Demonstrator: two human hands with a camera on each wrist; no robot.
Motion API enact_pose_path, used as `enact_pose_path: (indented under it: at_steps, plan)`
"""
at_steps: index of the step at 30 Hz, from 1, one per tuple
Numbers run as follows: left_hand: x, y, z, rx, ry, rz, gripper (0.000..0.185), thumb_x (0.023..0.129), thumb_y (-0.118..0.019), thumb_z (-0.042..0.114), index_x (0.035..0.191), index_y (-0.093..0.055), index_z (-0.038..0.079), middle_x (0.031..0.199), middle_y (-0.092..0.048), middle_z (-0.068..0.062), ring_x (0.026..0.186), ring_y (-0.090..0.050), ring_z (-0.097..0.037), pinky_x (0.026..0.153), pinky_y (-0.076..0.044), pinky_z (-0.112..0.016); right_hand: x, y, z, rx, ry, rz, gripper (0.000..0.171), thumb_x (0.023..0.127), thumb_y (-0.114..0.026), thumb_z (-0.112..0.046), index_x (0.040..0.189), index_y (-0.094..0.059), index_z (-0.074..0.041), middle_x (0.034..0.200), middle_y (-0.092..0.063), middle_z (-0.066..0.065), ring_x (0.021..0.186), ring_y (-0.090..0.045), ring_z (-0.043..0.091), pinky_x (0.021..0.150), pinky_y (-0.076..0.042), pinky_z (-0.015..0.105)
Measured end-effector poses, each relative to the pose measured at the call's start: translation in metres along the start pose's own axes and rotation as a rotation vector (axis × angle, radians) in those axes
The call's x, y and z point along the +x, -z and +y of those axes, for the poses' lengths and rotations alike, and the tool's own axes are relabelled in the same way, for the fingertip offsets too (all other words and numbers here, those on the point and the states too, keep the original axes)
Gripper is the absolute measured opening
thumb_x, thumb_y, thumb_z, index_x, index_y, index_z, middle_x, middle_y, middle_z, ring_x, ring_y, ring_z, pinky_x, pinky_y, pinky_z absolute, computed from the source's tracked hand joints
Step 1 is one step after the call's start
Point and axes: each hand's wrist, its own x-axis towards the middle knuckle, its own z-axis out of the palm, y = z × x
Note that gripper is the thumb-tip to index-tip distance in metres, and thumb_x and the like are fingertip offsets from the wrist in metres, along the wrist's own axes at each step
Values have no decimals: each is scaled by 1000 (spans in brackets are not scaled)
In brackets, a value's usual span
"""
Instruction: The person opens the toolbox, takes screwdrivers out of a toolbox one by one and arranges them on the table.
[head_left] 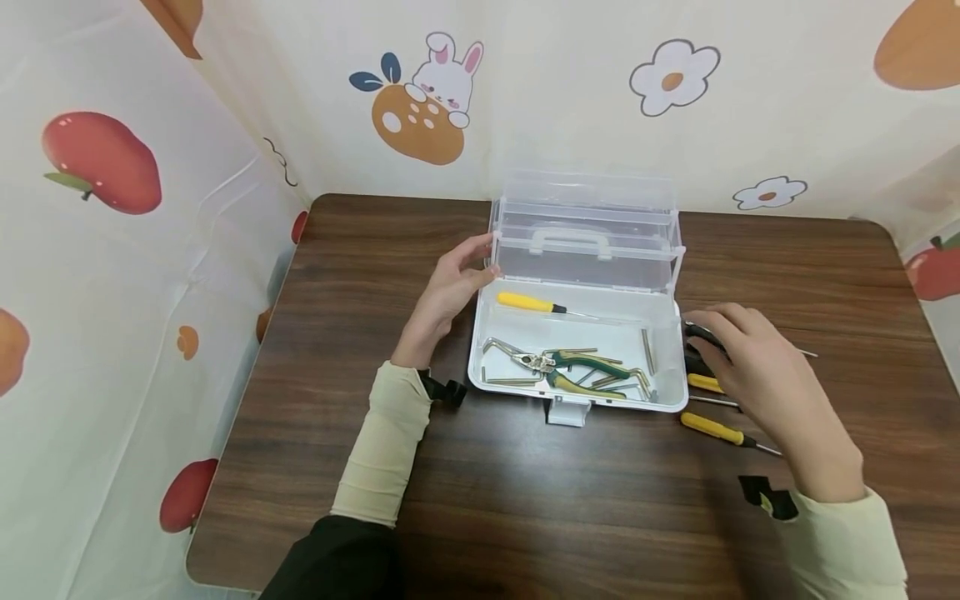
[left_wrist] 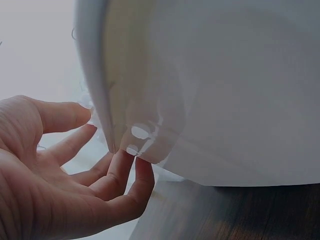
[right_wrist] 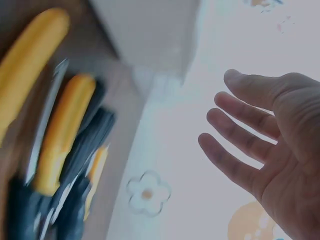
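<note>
Your open toolbox point(head_left: 577, 367) sits near the counter's point(head_left: 360, 250) far edge, lid propped up. Your left hand point(head_left: 446, 296) steadies its left wall with relaxed fingers; your right hand point(head_left: 757, 375) hovers spread, empty, over the screwdrivers point(head_left: 712, 429) just beside its right wall.

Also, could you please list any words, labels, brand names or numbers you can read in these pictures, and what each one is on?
No readable text in any view.
The clear toolbox, the yellow screwdriver and the pliers inside it show no legible marking.
The screwdrivers beside the box show none; they are blurred in the right wrist view.
The backdrop bears only pictures: rabbit, flowers, fruit.
</note>
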Motion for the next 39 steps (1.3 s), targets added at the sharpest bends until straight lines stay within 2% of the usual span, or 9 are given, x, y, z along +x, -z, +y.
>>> enact_pose_path:
  at_steps: [3,8,16,25,30,39]
  plan:
    - [0,0,0,1,-5,0,55,102,-65,11,154,-53,23,148,-56,-12,107,-68,-27,104,-48,-43,17,-1,-12,33,43,-5,43,84,-82,6,123,-71,-6,116,-69,13,105,-64,31,82,-54,48]
    - [0,0,0,-4,-7,-5,55,102,-65,12,154,-53,24,148,-57,-12,106,-68,-26,106,-48,-43,48,-8,-32,92,98,-44,39,86,-80,5,122,-71,-5,116,-70,13,107,-65,32,87,-57,51]
    - [0,0,-1,-4,-7,-5,55,102,-67,13,154,-53,24,150,-55,-12,108,-68,-28,108,-47,-46,86,-31,-56,146,159,-137,29,94,-76,-4,122,-71,-6,115,-71,11,107,-67,31,90,-58,49]
    - [0,1,-1,-2,-3,-6,55,102,-66,12,153,-53,22,149,-56,-13,107,-68,-28,106,-48,-46,116,-48,-81,204,173,-246,25,97,-74,-10,122,-71,-6,118,-72,11,108,-69,31,92,-58,48]
    - [1,2,-1,-7,12,-11,54,102,-66,12,154,-53,23,148,-57,-12,108,-67,-27,105,-48,-45,131,-55,-95,188,216,-275,23,98,-73,-12,120,-72,-7,117,-72,11,104,-70,29,87,-59,45]
    - [1,1,0,-8,10,-14,54,102,-66,12,153,-53,22,149,-55,-13,113,-66,-32,105,-47,-45,145,-58,-107,141,223,-398,27,95,-77,-11,121,-72,-8,115,-72,10,102,-71,27,86,-59,42]
